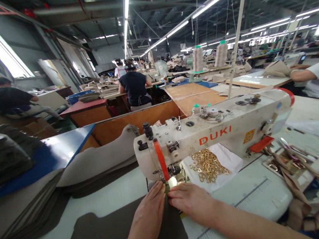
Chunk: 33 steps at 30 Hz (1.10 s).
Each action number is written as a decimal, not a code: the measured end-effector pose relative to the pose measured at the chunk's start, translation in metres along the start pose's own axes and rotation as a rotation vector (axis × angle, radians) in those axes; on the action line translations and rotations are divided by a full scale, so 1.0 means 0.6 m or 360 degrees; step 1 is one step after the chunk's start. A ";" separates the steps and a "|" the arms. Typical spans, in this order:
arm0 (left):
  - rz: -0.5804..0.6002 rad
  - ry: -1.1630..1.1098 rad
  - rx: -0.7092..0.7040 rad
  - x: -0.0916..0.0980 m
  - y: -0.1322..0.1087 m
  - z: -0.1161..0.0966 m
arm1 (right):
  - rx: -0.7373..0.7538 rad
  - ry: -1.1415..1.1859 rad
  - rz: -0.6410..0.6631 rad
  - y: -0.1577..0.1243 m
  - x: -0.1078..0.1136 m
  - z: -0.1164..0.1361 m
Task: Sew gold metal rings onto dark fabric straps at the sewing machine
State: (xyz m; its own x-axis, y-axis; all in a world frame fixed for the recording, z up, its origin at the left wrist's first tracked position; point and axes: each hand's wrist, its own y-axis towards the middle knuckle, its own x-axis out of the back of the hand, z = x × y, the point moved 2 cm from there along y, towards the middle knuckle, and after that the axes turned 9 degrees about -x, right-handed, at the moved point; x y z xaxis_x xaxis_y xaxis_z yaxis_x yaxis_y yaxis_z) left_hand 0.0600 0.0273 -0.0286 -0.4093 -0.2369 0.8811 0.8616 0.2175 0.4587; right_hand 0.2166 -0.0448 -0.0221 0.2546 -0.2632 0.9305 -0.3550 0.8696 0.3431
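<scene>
A dark grey-green fabric panel [104, 235] lies on the sewing machine's pale bed, its upper end under the machine head. My left hand [149, 210] rests flat on this panel, fingers stretched out and close together toward the needle area. Just right of it, my right hand [191, 201] is closed, its fingers bent and pressed together at the panel's edge; what lies under the fingertips is hidden. The white sewing machine [190, 135] stands directly ahead, with a lit spot by its red guard [161, 160]. The needle itself is hard to make out.
Gold metal rings [208, 164] lie heaped on a white cloth beside my right hand. A tray [295, 164] with scissors and tan straps [301, 210] is at the right. Stacked fabric panels [100, 161] lie left. Other people [134, 84] sit at tables beyond.
</scene>
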 end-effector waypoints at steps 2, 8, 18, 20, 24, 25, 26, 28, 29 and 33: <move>-0.0015 0.0043 -0.0045 0.003 0.005 -0.001 | 0.0001 0.0011 -0.0012 0.001 -0.002 -0.001; 0.0043 0.0140 -0.0053 0.010 0.016 0.000 | 0.0010 0.0022 0.0021 0.006 -0.004 -0.004; 0.0071 0.0077 -0.0026 0.006 0.015 -0.001 | 0.0023 0.0020 0.0016 0.009 -0.005 -0.003; 0.0055 0.0085 -0.0013 0.008 0.016 -0.003 | 0.0016 0.0033 0.0028 0.008 -0.002 -0.002; 0.0021 0.0065 -0.0014 0.010 0.020 -0.003 | -0.0005 0.0061 0.0055 0.009 0.002 -0.003; 0.0017 0.0048 -0.0015 0.009 0.021 -0.003 | -0.0008 0.0060 0.0057 0.010 0.002 -0.004; 0.0018 0.0038 -0.0010 0.007 0.022 -0.002 | -0.0010 0.0056 0.0057 0.011 0.002 -0.005; 0.0016 0.0053 0.0012 0.005 0.021 0.001 | -0.0013 0.0036 0.0054 0.012 0.002 -0.006; 0.0017 0.0069 0.0028 0.006 0.018 0.001 | -0.0009 0.0026 0.0054 0.013 0.001 -0.005; 0.0020 0.0064 0.0059 0.018 -0.016 -0.004 | 0.0113 0.0002 0.0048 0.008 -0.010 0.018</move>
State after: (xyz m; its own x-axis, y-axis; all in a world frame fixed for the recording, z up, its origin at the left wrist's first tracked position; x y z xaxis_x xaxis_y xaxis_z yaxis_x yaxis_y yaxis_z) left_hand 0.0478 0.0200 -0.0237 -0.3854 -0.2714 0.8819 0.8546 0.2555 0.4521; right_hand 0.2035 -0.0439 -0.0245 0.2441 -0.2368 0.9404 -0.4254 0.8453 0.3233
